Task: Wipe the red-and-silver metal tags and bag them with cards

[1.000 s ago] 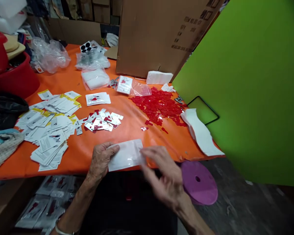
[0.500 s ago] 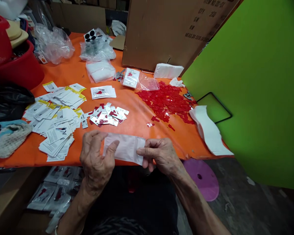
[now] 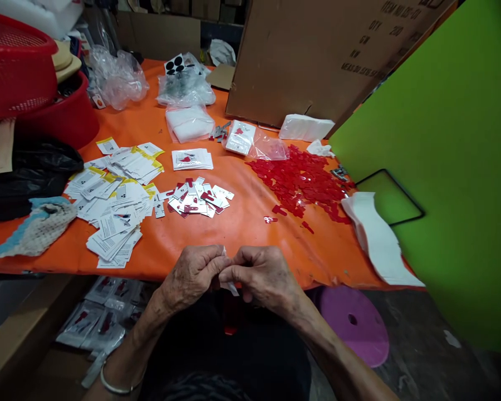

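My left hand (image 3: pixel 194 273) and my right hand (image 3: pixel 261 273) meet at the near edge of the orange table (image 3: pixel 234 228). Both are closed, pinching a small clear plastic bag (image 3: pixel 229 287) between their fingertips. Only a thin white sliver of the bag shows between and below the fingers. Just beyond the hands lies a small heap of silver-and-red cards (image 3: pixel 198 197). To the right of that spreads a pile of small red plastic pieces (image 3: pixel 304 181).
Printed paper slips (image 3: pixel 112 195) cover the left of the table. Red baskets (image 3: pixel 20 67) and a black bag (image 3: pixel 29 172) stand far left. A cardboard box (image 3: pixel 317 55) and a green panel (image 3: pixel 442 167) close the back and right. White bags (image 3: pixel 376 234) lie right; a purple disc (image 3: pixel 354 323) sits below.
The bag was held spread flat between both hands; now the hands have come together and it is bunched between the fingertips, nearly hidden. The view has shifted slightly left.
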{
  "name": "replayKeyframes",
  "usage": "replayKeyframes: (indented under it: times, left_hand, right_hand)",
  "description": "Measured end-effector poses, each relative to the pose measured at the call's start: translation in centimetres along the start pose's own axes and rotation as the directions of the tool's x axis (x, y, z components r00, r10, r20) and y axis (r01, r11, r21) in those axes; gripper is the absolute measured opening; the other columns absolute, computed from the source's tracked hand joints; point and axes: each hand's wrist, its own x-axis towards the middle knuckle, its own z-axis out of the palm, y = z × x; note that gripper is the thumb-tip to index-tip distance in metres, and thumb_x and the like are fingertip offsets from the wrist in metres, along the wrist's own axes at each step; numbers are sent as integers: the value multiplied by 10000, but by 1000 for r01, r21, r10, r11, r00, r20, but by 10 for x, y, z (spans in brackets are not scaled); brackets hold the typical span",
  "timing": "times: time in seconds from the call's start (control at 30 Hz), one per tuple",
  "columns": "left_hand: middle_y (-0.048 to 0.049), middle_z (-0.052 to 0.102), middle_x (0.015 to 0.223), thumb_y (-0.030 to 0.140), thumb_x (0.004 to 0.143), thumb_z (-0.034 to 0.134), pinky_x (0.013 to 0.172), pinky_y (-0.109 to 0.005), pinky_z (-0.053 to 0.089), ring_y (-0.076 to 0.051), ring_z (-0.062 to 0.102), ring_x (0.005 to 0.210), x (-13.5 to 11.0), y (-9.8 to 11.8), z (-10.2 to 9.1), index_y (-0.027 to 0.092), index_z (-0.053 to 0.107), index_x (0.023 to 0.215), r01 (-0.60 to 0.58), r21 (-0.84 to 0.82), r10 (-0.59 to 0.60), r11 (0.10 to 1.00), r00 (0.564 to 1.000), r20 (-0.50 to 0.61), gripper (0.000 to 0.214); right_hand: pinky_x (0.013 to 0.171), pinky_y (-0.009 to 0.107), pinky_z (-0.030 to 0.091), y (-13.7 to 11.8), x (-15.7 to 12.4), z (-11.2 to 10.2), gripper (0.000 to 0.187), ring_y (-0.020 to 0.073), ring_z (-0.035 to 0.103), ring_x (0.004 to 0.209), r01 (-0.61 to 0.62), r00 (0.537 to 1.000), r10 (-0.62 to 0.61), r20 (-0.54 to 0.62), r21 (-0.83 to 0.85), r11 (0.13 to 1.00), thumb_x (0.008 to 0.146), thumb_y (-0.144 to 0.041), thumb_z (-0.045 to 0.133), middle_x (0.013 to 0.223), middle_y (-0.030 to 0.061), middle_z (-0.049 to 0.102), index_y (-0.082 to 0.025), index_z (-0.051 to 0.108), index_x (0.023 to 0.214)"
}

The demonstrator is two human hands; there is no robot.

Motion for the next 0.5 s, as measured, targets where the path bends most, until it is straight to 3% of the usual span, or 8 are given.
replayKeyframes:
  times: [0.17,0.23,0.27,0.3,0.37,0.4,0.43,0.5]
  left_hand:
    - [21,460,462,327,824,444,442,-209,312,-85,415,435,4,4,-2,179,465,525,-23,-19,24,1000,999,25,334]
    - [28,454,458,333,825,437,431,-207,307,-85,416,419,7,0,1,185,461,554,2,-33,-2,999,1000,8,310]
    - [31,449,455,335,824,435,426,-207,303,-84,412,410,9,-3,3,188,455,565,9,-38,-9,999,1000,-9,298]
    - [34,447,453,337,821,433,425,-207,299,-84,407,405,10,-6,5,192,448,573,11,-39,-12,999,999,-31,288]
    - [39,439,448,333,815,423,424,-209,289,-83,392,401,12,-10,8,199,429,577,11,-27,-13,1000,996,-83,274]
    - [40,436,447,329,810,422,425,-210,286,-84,388,404,13,-11,9,201,423,574,11,-14,-12,1000,994,-109,268]
    - [40,434,447,321,802,424,429,-210,285,-84,387,409,14,-11,10,201,422,570,10,5,-9,1000,991,-136,261]
    - [40,435,450,294,778,443,443,-210,290,-85,389,424,16,-9,12,198,426,555,22,56,-10,998,980,-200,243]
  right_hand:
    - [268,171,256,-13,0,-10,166,61,361,238,-87,992,90,91,-44,995,656,-270,637,316,-61,472,-167,555,555]
    - [299,186,269,-10,5,-11,212,67,373,261,14,999,-7,46,-137,990,705,-303,587,341,-47,486,-174,535,545]
    - [326,193,272,-7,8,-11,234,67,382,285,115,991,-126,-34,-231,966,722,-297,559,362,-39,491,-178,513,525]
    - [355,201,268,-2,11,-10,250,68,389,313,218,951,-281,-130,-364,906,733,-279,531,384,-29,494,-182,491,505]
    - [407,223,249,8,17,-7,256,74,400,368,329,757,-605,-248,-655,680,746,-229,476,431,-11,499,-185,470,493]
    - [423,234,236,12,19,-5,254,79,400,384,324,655,-715,-245,-764,558,755,-209,450,450,-4,500,-184,475,503]
    - [432,245,223,16,21,-3,254,84,398,391,305,587,-781,-214,-835,458,768,-194,425,464,0,503,-182,488,522]
    - [441,256,206,19,23,0,254,89,395,393,290,550,-824,-133,-896,337,789,-172,398,487,3,515,-175,518,565]
